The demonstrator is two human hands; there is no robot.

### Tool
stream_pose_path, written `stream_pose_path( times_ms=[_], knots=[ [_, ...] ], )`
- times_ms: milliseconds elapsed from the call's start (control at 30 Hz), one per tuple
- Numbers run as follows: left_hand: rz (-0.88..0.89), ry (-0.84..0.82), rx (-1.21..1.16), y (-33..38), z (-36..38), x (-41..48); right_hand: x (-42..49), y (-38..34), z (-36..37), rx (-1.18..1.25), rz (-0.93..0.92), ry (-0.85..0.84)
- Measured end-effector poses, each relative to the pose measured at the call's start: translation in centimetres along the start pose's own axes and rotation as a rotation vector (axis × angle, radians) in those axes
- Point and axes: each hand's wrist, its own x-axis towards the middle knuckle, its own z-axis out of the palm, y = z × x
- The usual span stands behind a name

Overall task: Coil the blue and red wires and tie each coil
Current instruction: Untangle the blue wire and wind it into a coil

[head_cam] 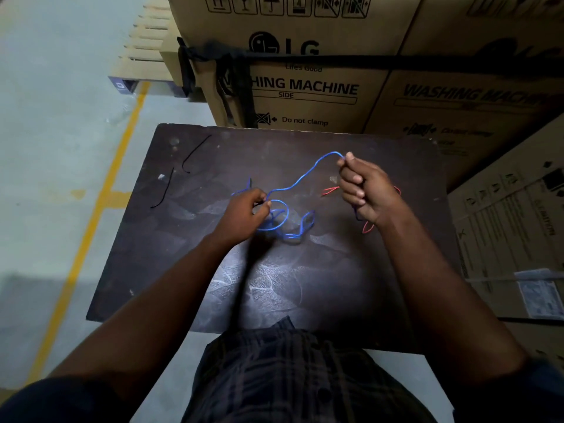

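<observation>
Above the dark tabletop, the right hand grips the blue wire in curled fingers, the left hand pinches its loops, the red wire lying beneath.

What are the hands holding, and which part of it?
Both hold the blue wire. The right hand grips its raised part in a fist; the left hand pinches it beside the loose loops.
</observation>
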Motion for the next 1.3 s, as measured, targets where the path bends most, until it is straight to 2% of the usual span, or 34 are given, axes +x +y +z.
stream_pose_path(
  times_ms=[67, 133, 267, 367, 500, 600, 667, 833, 900, 1000, 1100, 1200, 1300],
  knots=[
    [0.020, 0.049, 0.010, 0.5, -0.5, 0.5, 0.1, 0.3, 0.0, 0.054, -0.005, 0.008],
    [0.025, 0.085, 0.021, 1.2, -0.7, 0.9, 0.1, 1.6, 0.5, -0.033, 0.015, 0.046],
    [-0.039, -0.110, -0.161, 3.2, -0.5, 1.2, -0.1, 4.7, 1.9, -0.457, 0.029, 0.028],
    [-0.084, -0.192, -0.239, 4.7, 0.1, 1.0, 0.1, 5.1, 2.5, -0.557, 0.022, -0.004],
    [-0.100, -0.152, -0.288, 5.2, 0.2, 1.0, -0.1, 4.3, 2.9, -0.598, 0.046, -0.059],
    [-0.218, -0.018, -0.501, 5.4, -0.3, 1.3, -0.4, 3.6, 2.3, -0.641, 0.111, -0.078],
    [-0.262, 0.037, -0.551, 5.8, -0.7, 1.4, -0.8, 3.2, 2.5, -0.650, 0.178, -0.099],
    [-0.235, 0.092, -0.468, 6.7, -1.2, 1.9, -1.4, 2.7, 3.7, -0.506, 0.409, -0.258],
    [-0.245, 0.116, -0.467, 6.4, -1.3, 2.0, -1.5, 2.2, 4.1, -0.281, 0.447, -0.380],
    [-0.180, 0.105, -0.345, 5.9, -1.2, 1.7, -1.6, 0.6, 5.7, 0.163, 0.351, -0.559],
    [-0.080, 0.081, -0.213, 6.2, -0.8, 1.0, -1.1, -1.4, 7.6, 0.454, 0.197, -0.642],
    [-0.026, 0.056, -0.193, 6.4, -0.5, 0.6, 0.0, -2.5, 8.3, 0.600, 0.061, -0.521],
    [0.051, 0.015, -0.118, 6.7, -0.3, -0.3, 0.9, -2.7, 8.3, 0.529, -0.066, -0.198]
  ],
)
